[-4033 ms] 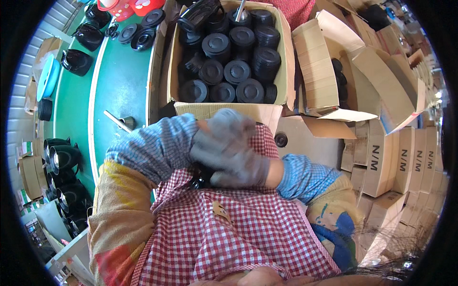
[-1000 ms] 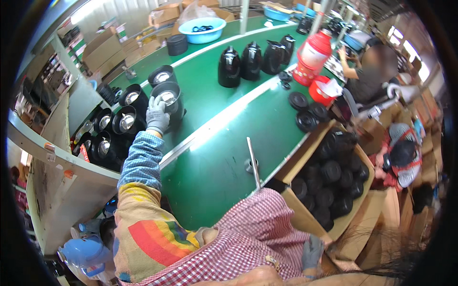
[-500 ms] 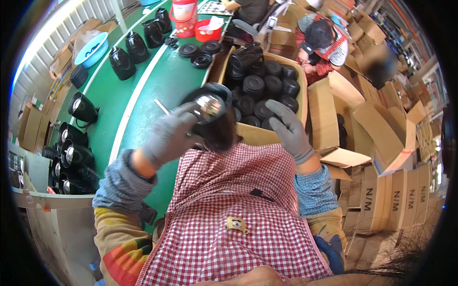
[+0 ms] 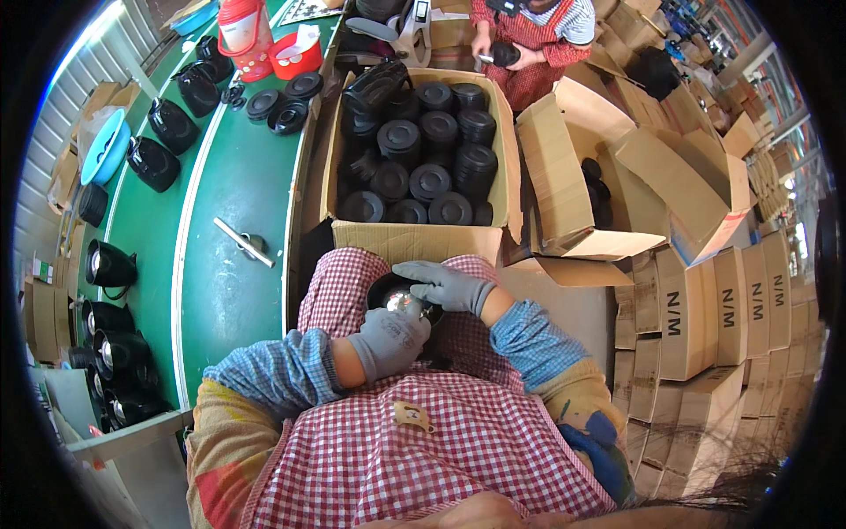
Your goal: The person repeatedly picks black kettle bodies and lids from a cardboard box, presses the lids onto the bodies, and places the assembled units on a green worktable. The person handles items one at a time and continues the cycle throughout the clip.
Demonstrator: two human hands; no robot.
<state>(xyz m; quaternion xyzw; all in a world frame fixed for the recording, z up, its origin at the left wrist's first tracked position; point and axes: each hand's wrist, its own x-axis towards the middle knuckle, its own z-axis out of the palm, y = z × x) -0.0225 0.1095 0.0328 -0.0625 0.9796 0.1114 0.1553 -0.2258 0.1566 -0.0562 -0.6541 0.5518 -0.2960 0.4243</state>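
Between my thighs sits a black thermos jug (image 4: 379, 293), its mouth facing up and the shiny silver liner (image 4: 407, 301) showing inside. My left hand (image 4: 393, 339), in a grey glove, is closed at the near side of the mouth, fingers curled over the rim. Across the far right rim lies my right hand (image 4: 451, 287), also gloved, gripping the jug's edge with its fingers pointing left. The jug's lower body is hidden by my hands and the red checked apron (image 4: 441, 423). Whether a small part is under my left fingers cannot be made out.
A carton (image 4: 414, 236) of stacked black lids stands ahead. On the green table (image 4: 238, 185) lie a metal-barred tool (image 4: 244, 242), several black jugs (image 4: 154, 163) and a red bucket (image 4: 245, 40). Open cartons (image 4: 573, 167) flank the right. Another person's hands (image 4: 507, 55) work beyond.
The black jug has come down from beside the table to my lap with my left hand. My right hand has moved from near the lid carton onto the jug's rim. The view has shifted.
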